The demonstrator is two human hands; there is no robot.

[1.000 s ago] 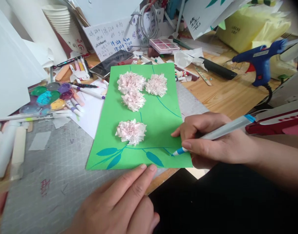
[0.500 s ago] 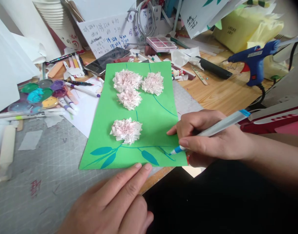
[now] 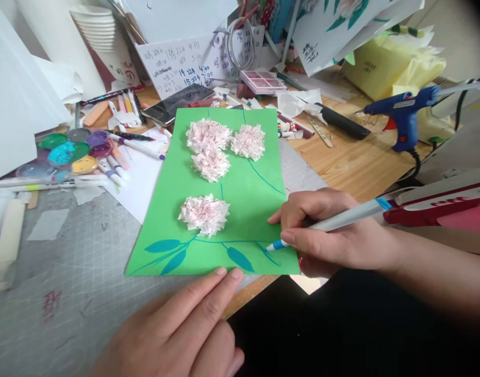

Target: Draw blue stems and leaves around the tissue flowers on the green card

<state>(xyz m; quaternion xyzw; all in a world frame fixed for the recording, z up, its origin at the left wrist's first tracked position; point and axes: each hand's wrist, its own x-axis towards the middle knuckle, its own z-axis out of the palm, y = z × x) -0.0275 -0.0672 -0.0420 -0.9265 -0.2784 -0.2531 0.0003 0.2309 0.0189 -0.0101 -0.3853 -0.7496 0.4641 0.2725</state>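
Observation:
A green sheet of paper [image 3: 251, 209] lies on a grey cutting mat [image 3: 86, 241]. Several ruffled pale-pink paper flowers [image 3: 204, 213] are stuck to it, with blue-green stems and leaves drawn around them. My right hand [image 3: 322, 230] grips a white marker with blue ends [image 3: 342, 215]; its tip touches a drawn curved line near the sheet's lower right corner. My left hand [image 3: 185, 324] rests at the sheet's near edge, its index and middle fingers stretched out onto the edge and the others curled under.
A paint palette [image 3: 71, 152] and loose markers lie at the left. Behind the sheet are a phone [image 3: 181, 103], a pink palette box [image 3: 262, 82] and paper scraps. A blue glue gun [image 3: 405, 112] stands at the right, near a yellow package [image 3: 389, 65]. Stacked paper cups [image 3: 102, 42] stand at the back left.
The marker tip and my right hand have shifted slightly left along the drawn line. The whole view has moved a little; my left hand stays at the sheet's edge.

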